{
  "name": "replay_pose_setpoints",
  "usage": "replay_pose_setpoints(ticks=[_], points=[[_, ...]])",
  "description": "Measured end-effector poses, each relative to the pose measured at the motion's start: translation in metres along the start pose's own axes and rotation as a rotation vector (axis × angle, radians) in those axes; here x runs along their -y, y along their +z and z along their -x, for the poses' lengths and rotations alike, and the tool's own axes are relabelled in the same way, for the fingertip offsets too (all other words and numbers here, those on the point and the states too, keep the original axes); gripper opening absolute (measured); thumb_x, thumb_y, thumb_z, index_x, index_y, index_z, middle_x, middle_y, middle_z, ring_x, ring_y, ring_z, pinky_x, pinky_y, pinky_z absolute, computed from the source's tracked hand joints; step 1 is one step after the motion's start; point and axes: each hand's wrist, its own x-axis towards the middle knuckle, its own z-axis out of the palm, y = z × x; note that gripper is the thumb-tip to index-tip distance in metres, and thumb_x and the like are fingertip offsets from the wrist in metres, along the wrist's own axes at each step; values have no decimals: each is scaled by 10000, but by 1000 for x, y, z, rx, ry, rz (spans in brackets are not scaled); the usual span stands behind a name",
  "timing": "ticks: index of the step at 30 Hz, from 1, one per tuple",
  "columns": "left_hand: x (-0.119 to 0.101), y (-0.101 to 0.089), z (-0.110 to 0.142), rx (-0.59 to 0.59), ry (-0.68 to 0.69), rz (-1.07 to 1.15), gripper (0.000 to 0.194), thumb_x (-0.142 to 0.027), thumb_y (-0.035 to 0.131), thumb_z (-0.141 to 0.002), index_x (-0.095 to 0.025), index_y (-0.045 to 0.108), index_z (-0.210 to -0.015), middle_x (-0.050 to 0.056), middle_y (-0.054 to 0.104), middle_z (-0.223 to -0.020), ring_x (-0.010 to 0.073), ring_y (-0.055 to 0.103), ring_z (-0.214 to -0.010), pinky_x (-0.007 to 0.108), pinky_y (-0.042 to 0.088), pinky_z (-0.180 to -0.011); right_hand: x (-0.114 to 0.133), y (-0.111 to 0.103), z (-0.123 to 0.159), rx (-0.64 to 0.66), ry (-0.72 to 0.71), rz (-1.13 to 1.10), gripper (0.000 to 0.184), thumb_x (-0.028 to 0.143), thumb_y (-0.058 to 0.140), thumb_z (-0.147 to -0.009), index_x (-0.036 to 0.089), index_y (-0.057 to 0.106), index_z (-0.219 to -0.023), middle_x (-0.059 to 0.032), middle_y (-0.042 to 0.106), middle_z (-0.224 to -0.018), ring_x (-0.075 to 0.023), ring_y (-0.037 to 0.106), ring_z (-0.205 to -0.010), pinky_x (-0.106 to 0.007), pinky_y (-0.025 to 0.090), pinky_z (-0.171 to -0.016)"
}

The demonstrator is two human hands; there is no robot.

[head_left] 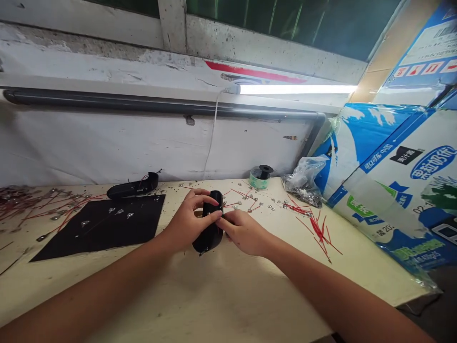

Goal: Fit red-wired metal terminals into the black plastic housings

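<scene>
- You had the glossy black, rounded plastic piece [209,236] raised between your hands, over the middle of the pale tabletop [228,295]; it stood with its long side running near to far, its wider end towards you.
- Your left hand [193,214] was mostly closed, fingers curled over the far part of the piece and thumb pressed on its right side, so it had a hold.
- Your right hand [246,233] was drawn into a nearly closed pinch at the right edge, its fingertips by your left thumb; whether it gripped that edge or something small, I cannot tell.
- The work on this piece looked to be partway, in my judgement, since both hands were busy at its edge; your fingers hid that spot, so what was already fixed there could not be told.
- A second long black plastic piece [132,188] lay at the far left, with thin red wire at its raised right end; whether it was finished was unclear.
- Plenty was loose; small silvery metal parts sat on the flat black sheet [107,228] at left, a heap of thin red wires [17,200] lay at the left edge, and a bundle of red wires [321,231] lay at right, near the clear plastic bag [310,171].
</scene>
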Motion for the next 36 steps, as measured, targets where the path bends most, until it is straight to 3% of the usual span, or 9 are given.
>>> replay_pose_setpoints(ticks=[5, 10, 14, 17, 22, 29, 36], points=[[-4, -3, 0, 12, -16, -108, 274, -479, 797, -718, -230, 766, -831, 87, 507, -1261, 272, 586, -1126, 452, 543, -934, -1, 10, 2, -45, 2, 286, 481, 485, 435, -992, 190, 479, -615, 8, 517, -523, -108, 377, -477, -290, 227, -493], [-5, 2, 2, -29, -6, -165, 156, -388, 795, -726, -247, 773, -786, 76, 552, -1197, 285, 545, -1200, 485, 443, -1066, -2, 14, 0, -78, -50, 371, 440, 424, 428, -999, 187, 520, -640, 1, 559, -545, -112, 410, -491, -297, 224, -512], [-3, 4, 3, -23, -21, -158, 135, -370, 750, -769, -234, 753, -768, 69, 575, -1193, 270, 555, -1195, 456, 431, -1068, -2, 13, 1, -81, -39, 421, 438, 414, 448, -985, 187, 500, -615, -3, 570, -538, -111, 413, -479, -298, 224, -513], [-2, 3, 4, -17, -34, -98, 186, -392, 729, -785, -207, 712, -796, 69, 610, -1138, 249, 597, -1116, 428, 464, -1006, -1, 8, 2, -77, -7, 451, 408, 397, 481, -962, 192, 509, -610, 3, 569, -522, -109, 408, -460, -295, 228, -511], [-1, 3, 2, 47, -165, 87, 292, -462, 694, -805, -185, 629, -870, 28, 667, -815, 201, 646, -794, 338, 513, -715, -1, -1, 3, -56, 18, 462, 323, 331, 524, -926, 197, 530, -632, 4, 590, -527, -117, 450, -472, -292, 240, -513], [4, 7, 0, -10, -246, 237, 388, -440, 795, -710, -159, 696, -958, 73, 736, -882, 219, 682, -851, 349, 526, -765, -7, -1, 3, -47, -9, 497, 288, 343, 534, -919, 200, 552, -669, 11, 609, -541, -117, 465, -475, -280, 251, -507], [0, 6, 3, 37, -270, 185, 333, -460, 775, -731, -149, 742, -848, 65, 733, -835, 186, 652, -766, 295, 502, -689, -5, -2, 6, -44, -24, 551, 292, 356, 548, -905, 196, 532, -662, 30, 577, -537, -101, 435, -485, -265, 243, -507]])
